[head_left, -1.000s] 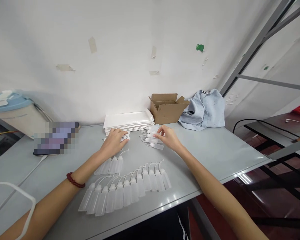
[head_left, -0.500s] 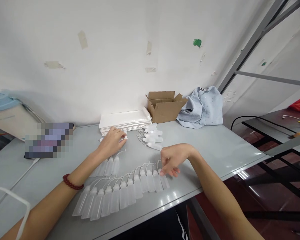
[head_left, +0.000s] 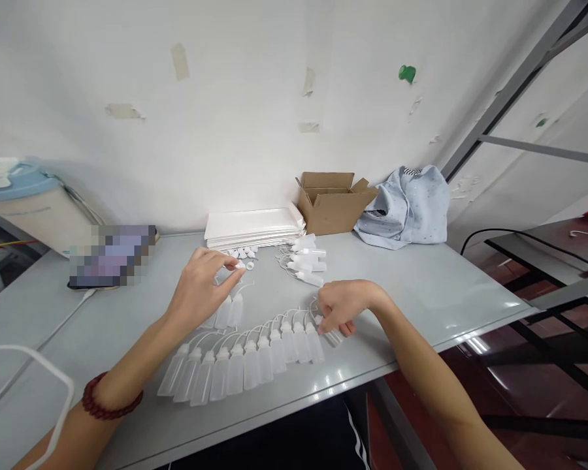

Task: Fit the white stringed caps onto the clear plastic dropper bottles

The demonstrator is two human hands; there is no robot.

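Note:
My left hand pinches a small white cap between thumb and forefinger, above the table. Just behind it lies a pile of loose white caps. My right hand curls over a translucent squeeze bottle at the right end of a curved row; the fingers partly hide it. The row of squeeze bottles lies flat, necks away from me, thin white straps trailing from them. Below my left hand is a smaller group of bottles, partly covered. A heap of bottles lies beyond my right hand.
A stack of white sheets, an open cardboard box and a light blue cloth bundle stand along the wall. At left are a phone with a white cable and a bin with a blue lid.
My left hand has drawn back from the cap pile toward me, now with a cap in its fingertips. My right hand stays at the row's right end, gripping the bottle there. The view has shifted slightly.

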